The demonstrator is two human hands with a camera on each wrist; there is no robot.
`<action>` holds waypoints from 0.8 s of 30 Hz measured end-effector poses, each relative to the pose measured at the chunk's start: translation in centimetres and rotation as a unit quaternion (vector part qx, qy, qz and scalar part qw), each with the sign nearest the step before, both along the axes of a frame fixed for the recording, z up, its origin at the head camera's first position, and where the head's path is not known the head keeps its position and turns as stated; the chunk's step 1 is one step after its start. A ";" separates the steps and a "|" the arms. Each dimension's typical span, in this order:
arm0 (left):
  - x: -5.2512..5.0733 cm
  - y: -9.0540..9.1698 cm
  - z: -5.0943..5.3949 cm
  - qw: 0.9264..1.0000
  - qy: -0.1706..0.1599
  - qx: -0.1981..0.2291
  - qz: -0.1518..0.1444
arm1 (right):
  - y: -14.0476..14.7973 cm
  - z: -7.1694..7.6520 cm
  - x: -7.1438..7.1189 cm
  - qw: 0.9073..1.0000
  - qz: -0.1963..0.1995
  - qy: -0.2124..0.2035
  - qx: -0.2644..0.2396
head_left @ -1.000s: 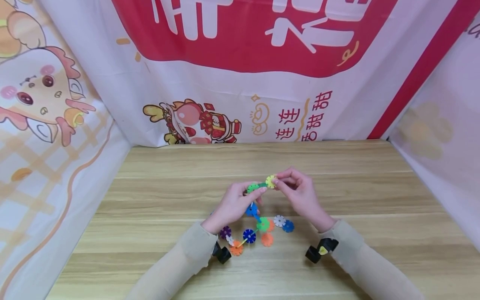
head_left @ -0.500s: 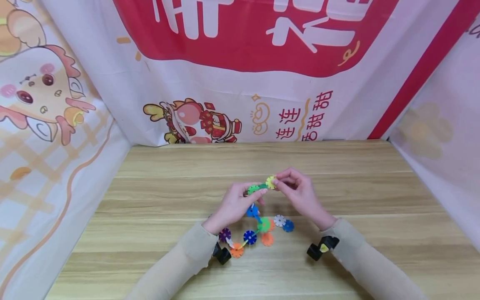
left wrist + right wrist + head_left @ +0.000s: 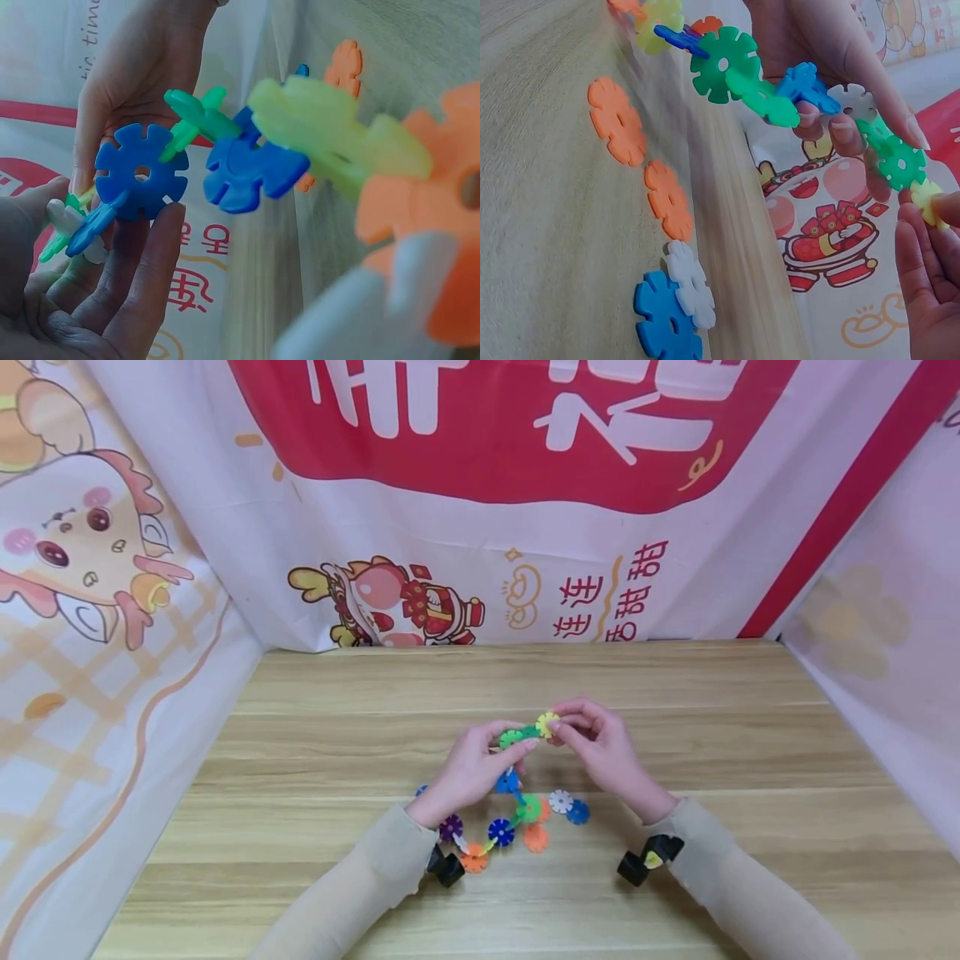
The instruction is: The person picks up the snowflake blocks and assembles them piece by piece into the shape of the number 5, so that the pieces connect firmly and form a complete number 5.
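A chain of slotted plastic snowflake discs hangs from my left hand (image 3: 471,768), curving down toward the table. The thumb and fingers of that hand pinch it near its upper end, by a green disc (image 3: 512,738). My right hand (image 3: 603,756) pinches a yellow disc (image 3: 547,724) against another green disc (image 3: 901,162); how deep the slots sit is hidden by fingers. Lower in the chain are a white disc (image 3: 853,102), a blue disc (image 3: 141,172), a dark blue disc (image 3: 501,832), a purple disc (image 3: 451,827) and an orange disc (image 3: 474,858).
Loose discs lie on the wooden table (image 3: 337,710) between the forearms: a white disc (image 3: 560,802) overlapping a blue disc (image 3: 578,812), and two orange ones, one being this orange disc (image 3: 536,838). A printed cloth (image 3: 450,527) stands behind the table, with more cloth at both sides.
Both hands keep their pinch on the chain and the yellow disc. The yellow disc has shifted very slightly right, and the hanging chain sways a little. The loose discs stay put.
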State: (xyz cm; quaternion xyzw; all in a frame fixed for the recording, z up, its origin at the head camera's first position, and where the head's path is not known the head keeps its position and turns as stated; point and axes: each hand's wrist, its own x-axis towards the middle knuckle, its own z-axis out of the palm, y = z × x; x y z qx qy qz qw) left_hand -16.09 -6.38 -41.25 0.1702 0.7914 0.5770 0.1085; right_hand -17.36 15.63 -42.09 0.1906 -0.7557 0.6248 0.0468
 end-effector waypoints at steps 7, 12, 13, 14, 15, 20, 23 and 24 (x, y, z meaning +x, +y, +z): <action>-0.1 0.2 0.1 1.000 -0.002 -0.002 0.002 | -0.2 0.0 0.2 1.000 -0.020 0.008 -0.008; 0.0 0.1 0.1 1.000 0.000 -0.007 -0.008 | 0.2 0.1 -0.1 1.000 -0.003 0.000 0.003; 0.0 0.1 0.1 1.000 0.000 -0.009 -0.011 | 0.4 0.1 -0.2 1.000 0.000 -0.003 0.011; 0.0 0.1 0.1 1.000 0.000 -0.012 -0.014 | 0.6 0.2 -0.2 1.000 0.003 -0.006 0.019; 0.1 0.1 0.0 1.000 0.002 -0.014 -0.017 | 0.7 0.2 -0.3 1.000 0.007 -0.008 0.027; 0.0 0.1 0.0 1.000 0.007 -0.018 -0.020 | 0.9 0.2 -0.5 0.999 0.010 -0.018 0.047; 0.0 0.1 0.0 1.000 0.007 -0.017 -0.019 | 1.0 0.3 -0.8 0.999 -0.010 -0.004 0.031; 0.0 0.0 0.0 1.000 0.007 -0.017 -0.020 | 1.1 0.4 -0.9 0.999 -0.024 0.002 0.023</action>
